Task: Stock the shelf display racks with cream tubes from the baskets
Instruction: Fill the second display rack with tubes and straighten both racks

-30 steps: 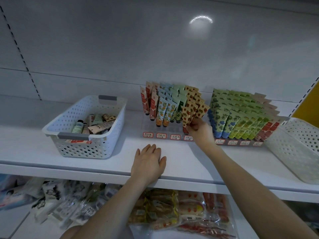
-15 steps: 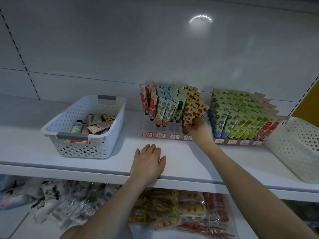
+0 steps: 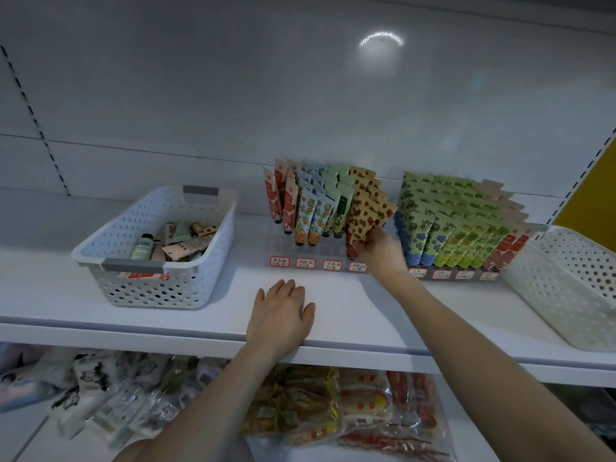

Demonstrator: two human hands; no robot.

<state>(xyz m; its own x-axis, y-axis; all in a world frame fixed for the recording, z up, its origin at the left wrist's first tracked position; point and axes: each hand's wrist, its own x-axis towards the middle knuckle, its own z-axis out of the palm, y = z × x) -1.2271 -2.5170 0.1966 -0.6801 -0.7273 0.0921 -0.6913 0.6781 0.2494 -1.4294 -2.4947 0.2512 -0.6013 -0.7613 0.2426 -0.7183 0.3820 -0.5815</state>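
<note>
Head view shows me the white shelf running across the middle of the frame, with a plain back panel filling the upper half and bagged snacks on the lower shelf at the bottom. At left centre sits the white basket, holding a small heap of loose cream tubes; a second basket at the right edge looks empty from here. Between them stand two display racks: the right rack is packed with green and yellow tubes, while the left rack has its front slots bare, so I judge that one is only partly filled. Its tubes stand cap down and lean back in rows, which keeps the printed faces readable above the price labels.

My right hand reaches into the right-hand column of the left rack, and its fingers are closed on the strawberry-print tube at the front of that column, near its lower end; I think I am seating it in its slot. The hand is blurred, so I cannot tell exactly how the fingertips sit. My left hand lies flat on the shelf's front edge, fingers nearly together and holding nothing, probably bracing me while I lean in.
</note>
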